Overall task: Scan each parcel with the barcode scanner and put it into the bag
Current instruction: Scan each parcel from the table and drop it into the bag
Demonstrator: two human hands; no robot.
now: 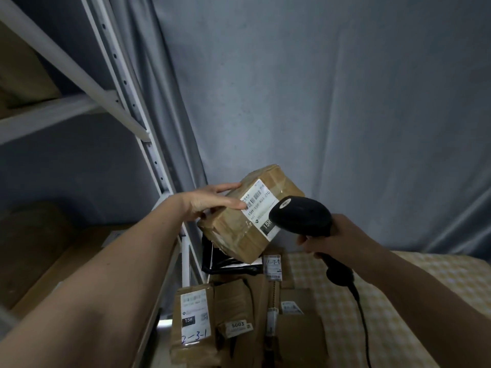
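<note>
My left hand [212,201] holds a brown taped cardboard parcel [236,229] up in the air by its left edge, thumb on top and fingers behind. The parcel's white shipping label [259,205] with a barcode faces me. My right hand [332,239] grips the handle of a black corded barcode scanner [301,215], whose head sits right over the label's lower right corner. Below lie several more brown parcels [194,322] with labels. No bag is clearly recognisable in view.
A white metal shelf rack [148,155] with cardboard boxes stands on the left. A grey curtain [318,102] hangs behind. A yellow checked tablecloth [398,301] covers the surface at right. A black plastic package [225,264] lies under the held parcel.
</note>
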